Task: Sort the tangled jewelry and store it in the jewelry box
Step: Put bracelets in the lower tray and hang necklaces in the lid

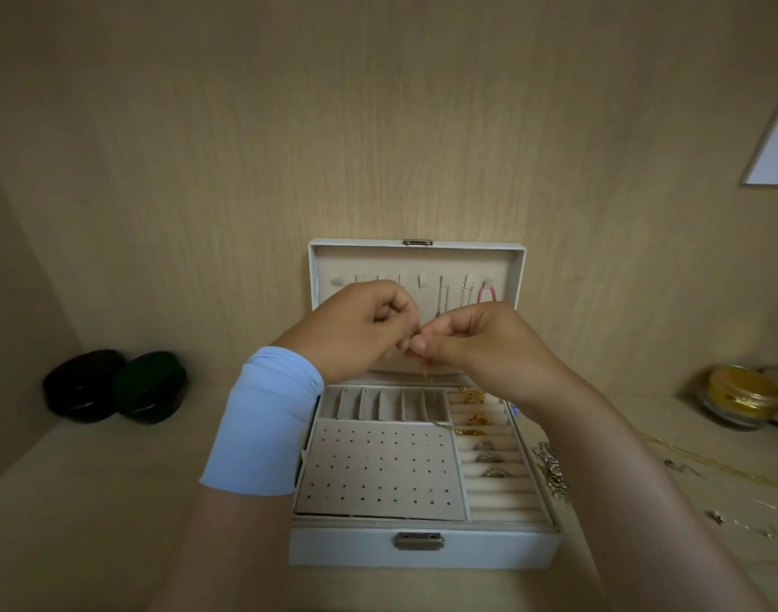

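A white jewelry box (422, 547) stands open on the wooden shelf, its lid (416, 254) upright with hooks that carry a few hanging chains. My left hand (360, 326) and my right hand (475, 337) meet above the box, and both pinch a thin gold chain (426, 375) whose end hangs down toward the tray. Gold rings (473, 396) and silver rings (489, 458) sit in the ring rolls on the right. A perforated earring panel (378, 470) fills the front left.
Two dark round cases (113, 386) lie at the left of the shelf. A silver tangle of jewelry (553, 472) and loose chains (709, 470) lie right of the box. A glass jar with gold contents (738, 397) stands at the far right.
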`<action>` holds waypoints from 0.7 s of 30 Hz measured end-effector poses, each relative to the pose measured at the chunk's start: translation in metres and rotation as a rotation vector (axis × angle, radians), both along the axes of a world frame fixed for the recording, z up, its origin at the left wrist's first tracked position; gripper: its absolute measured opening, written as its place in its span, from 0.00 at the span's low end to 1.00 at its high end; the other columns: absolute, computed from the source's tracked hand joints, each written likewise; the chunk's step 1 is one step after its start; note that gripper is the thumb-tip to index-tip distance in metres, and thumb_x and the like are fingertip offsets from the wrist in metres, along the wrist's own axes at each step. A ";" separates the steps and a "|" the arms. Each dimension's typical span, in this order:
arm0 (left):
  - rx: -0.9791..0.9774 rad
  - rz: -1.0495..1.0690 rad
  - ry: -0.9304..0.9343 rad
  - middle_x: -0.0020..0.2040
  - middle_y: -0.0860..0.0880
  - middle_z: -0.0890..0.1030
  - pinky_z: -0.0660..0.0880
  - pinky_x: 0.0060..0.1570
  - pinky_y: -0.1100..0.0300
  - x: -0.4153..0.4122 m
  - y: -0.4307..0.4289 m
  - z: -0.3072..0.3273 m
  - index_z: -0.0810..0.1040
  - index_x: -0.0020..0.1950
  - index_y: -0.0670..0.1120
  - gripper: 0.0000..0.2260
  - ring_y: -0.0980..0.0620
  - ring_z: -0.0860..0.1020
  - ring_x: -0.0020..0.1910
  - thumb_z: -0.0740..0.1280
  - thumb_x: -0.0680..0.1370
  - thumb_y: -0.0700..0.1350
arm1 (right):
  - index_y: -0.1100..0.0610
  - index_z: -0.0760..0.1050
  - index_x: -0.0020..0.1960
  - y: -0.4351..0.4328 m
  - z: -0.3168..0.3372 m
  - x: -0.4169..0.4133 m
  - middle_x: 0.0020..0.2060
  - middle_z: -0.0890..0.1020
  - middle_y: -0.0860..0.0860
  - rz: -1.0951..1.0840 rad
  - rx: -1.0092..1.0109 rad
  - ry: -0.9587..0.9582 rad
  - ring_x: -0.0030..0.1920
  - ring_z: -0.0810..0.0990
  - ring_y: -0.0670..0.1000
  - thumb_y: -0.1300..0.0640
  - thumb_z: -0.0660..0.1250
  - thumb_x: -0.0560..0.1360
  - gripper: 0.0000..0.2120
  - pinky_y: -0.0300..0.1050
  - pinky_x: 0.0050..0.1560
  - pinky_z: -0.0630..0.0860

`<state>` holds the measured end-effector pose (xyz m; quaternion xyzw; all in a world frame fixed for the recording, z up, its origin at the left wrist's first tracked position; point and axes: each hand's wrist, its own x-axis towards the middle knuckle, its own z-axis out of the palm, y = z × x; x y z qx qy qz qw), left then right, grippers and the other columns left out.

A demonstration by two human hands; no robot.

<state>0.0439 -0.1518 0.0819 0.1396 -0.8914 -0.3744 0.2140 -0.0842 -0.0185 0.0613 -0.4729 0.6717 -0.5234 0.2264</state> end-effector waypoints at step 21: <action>0.459 0.028 -0.016 0.34 0.51 0.82 0.75 0.44 0.60 -0.014 -0.001 0.001 0.75 0.24 0.48 0.17 0.51 0.77 0.39 0.61 0.73 0.41 | 0.60 0.75 0.41 0.005 0.008 0.002 0.29 0.77 0.56 -0.036 -0.020 -0.245 0.31 0.77 0.55 0.60 0.60 0.82 0.12 0.51 0.44 0.78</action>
